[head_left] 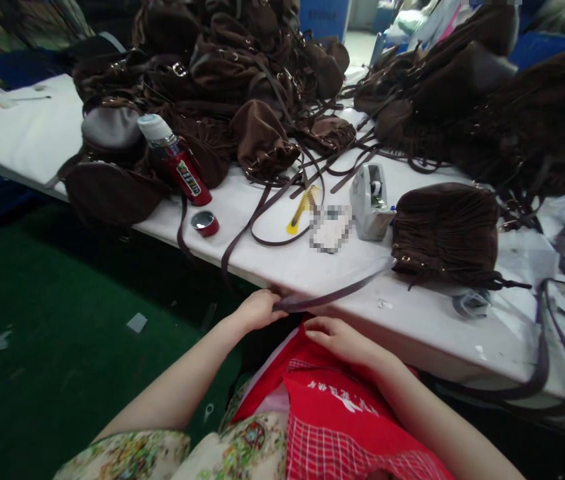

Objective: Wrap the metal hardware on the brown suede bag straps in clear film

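At the table's front edge, my left hand (260, 311) is closed around the end of a dark brown strap (342, 291). The strap runs right across the white tabletop to a gathered brown bag (446, 233) lying on its side. My right hand (338, 335) rests over the upper part of the red apron (322, 390), just below the strap. Its fingers are loosely bent and slightly apart, with nothing visible between them. A grey tape dispenser (371, 202) stands left of the bag. A clear tape roll (471, 304) lies in front of the bag.
Brown bags (262, 140) are heaped along the back, with more bags (527, 127) at right. A red spray can (180, 163), a red tape roll (205, 223), a yellow cutter (302, 212) and a blurred-out item (331, 230) lie nearer. Loose straps (545, 360) hang off the table edge.
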A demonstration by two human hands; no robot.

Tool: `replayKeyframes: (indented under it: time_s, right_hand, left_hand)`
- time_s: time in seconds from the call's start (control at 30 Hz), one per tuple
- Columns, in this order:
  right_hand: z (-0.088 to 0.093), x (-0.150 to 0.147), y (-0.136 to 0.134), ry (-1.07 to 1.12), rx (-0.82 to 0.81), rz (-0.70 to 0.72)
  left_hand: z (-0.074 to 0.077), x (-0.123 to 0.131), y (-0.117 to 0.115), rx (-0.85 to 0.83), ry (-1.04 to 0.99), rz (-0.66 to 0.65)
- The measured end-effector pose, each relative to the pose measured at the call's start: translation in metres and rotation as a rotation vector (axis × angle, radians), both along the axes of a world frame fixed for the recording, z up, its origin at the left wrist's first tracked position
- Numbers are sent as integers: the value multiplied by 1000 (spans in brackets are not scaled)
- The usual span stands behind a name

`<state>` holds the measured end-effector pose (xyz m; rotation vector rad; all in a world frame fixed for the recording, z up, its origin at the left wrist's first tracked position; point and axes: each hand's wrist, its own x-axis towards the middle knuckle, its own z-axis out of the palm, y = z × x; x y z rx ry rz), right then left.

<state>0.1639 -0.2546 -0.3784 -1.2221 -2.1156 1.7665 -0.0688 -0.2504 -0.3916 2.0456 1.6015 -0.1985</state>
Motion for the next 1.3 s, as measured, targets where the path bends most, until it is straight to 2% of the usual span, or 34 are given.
replayKeyframes:
  time_s: [0.1,0.2,0.27,0.3,0.37,0.47,0.57,0.63,0.67,0.73,0.8,0.87,0.93,0.97,1.03,1.1,1.17,1.3]
  right_hand:
    - [23,21,4,-44,146,-91]
    - [39,64,21,-172,359,-392]
    - [42,95,41,-294,483,-605]
    - [41,109,52,-348,529,-667]
    - [37,129,75,-416,580,-699]
    - [33,141,103,-411,657,-731]
    - [41,135,106,-404,733,-868]
    - [50,121,90,-358,660,-859]
    - [54,110,77,-310,573,-783]
    - [57,80,48,-131,292,-482]
    - [55,46,18,189,-24,-188]
    - [48,18,-4,525,-324,-111]
    - [40,11,-17,711,-554,-168]
    - [37,16,-20,744,-628,-207]
    - [35,47,-22,740,-695,-258]
    - [41,95,-24,656,-700,-245]
    - [55,151,-30,477,-682,-192]
    - [88,245,-52,73,-439,-282]
  left_hand:
    - [4,0,-3,31,-81,27]
    - [16,0,-10,55,-218,113]
    - [29,4,-13,63,-332,137]
    - [37,8,-14,72,-386,137]
    - [52,17,-14,109,-462,136]
    - [73,33,-6,151,-477,156]
    - [86,47,6,174,-494,187]
    - [90,56,15,174,-532,203]
    - [91,61,19,172,-559,207]
    - [92,74,26,173,-620,200]
    - [92,88,34,188,-664,170]
    - [91,100,42,188,-657,116]
    - [89,106,52,191,-603,86]
    - [89,105,57,204,-565,89]
    - [87,97,68,237,-488,119]
    - [84,85,76,247,-430,157]
    - [82,72,80,238,-393,188]
    - [76,52,84,214,-316,226]
